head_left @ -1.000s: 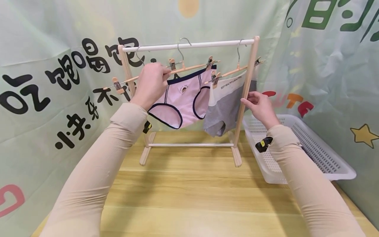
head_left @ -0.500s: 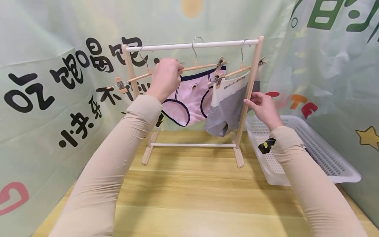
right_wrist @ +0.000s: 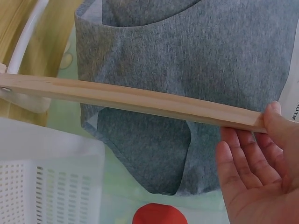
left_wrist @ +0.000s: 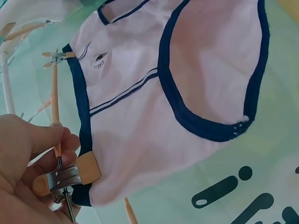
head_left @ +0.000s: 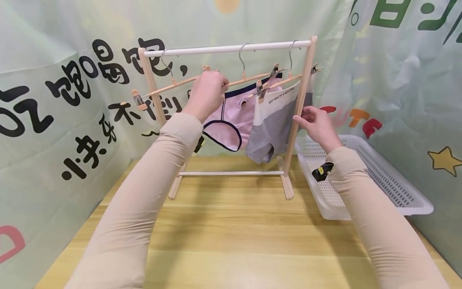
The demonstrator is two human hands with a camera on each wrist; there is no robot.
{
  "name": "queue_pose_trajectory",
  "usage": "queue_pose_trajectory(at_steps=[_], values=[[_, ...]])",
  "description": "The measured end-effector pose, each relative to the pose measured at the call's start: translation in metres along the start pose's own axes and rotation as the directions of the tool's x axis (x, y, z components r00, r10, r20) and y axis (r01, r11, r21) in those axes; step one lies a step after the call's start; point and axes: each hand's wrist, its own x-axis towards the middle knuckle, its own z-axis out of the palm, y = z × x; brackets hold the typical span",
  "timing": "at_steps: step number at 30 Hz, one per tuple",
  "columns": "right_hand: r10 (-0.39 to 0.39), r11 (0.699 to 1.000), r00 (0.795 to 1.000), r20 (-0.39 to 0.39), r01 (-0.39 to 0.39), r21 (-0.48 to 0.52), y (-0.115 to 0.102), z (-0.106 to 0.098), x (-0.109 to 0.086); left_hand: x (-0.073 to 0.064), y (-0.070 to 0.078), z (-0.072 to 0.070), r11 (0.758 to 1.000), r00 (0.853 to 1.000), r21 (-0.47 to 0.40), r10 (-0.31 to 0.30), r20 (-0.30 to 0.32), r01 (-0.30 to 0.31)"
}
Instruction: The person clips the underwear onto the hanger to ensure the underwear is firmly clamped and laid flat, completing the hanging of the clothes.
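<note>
My left hand (head_left: pixel 207 94) grips the thin bar of the middle clip hanger (head_left: pixel 242 60), beside its near metal clip (left_wrist: pixel 65 179). Pink briefs (head_left: pixel 232 112) with navy trim hang from this hanger, partly behind my hand in the head view. My right hand (head_left: pixel 319 126) holds the right wooden post (head_left: pixel 301 88) of the small rack, thumb on one side and fingers on the other. Grey underwear (right_wrist: pixel 163 65) with a white lettered waistband hangs at that post from the right hanger (head_left: pixel 290 74). Both garments overlap in the head view.
An unloaded clip hanger (head_left: pixel 171 82) hangs at the left of the white top rail (head_left: pixel 216 49). A white perforated basket (head_left: pixel 424 208) stands right of the rack on the wooden table (head_left: pixel 231 241). Printed cloth (head_left: pixel 72 24) encloses the back and sides.
My left hand has moved right with the middle hanger, its hook sliding along the rail. The pink briefs now hang closer to the grey underwear. My right hand stays on the post.
</note>
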Motion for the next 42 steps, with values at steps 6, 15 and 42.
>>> queue_pose_trajectory(at_steps=[6, 15, 42], values=[[0.030, 1.000, 1.000, 0.003, -0.030, 0.005, 0.000, -0.005, 0.001, -0.001, 0.002, 0.001, 1.000, 1.000, -0.006, 0.008, -0.029, -0.008], [0.046, 0.999, 0.999, -0.003, -0.046, 0.003, -0.002, -0.011, 0.004, -0.033, 0.004, -0.009, 0.990, 0.956, -0.044, 0.115, -0.270, -0.132], [0.228, 0.937, 0.854, 0.467, -0.062, -0.345, 0.069, -0.057, -0.025, -0.186, -0.043, 0.055, 0.913, 0.990, -0.399, 0.028, -0.137, -0.081]])
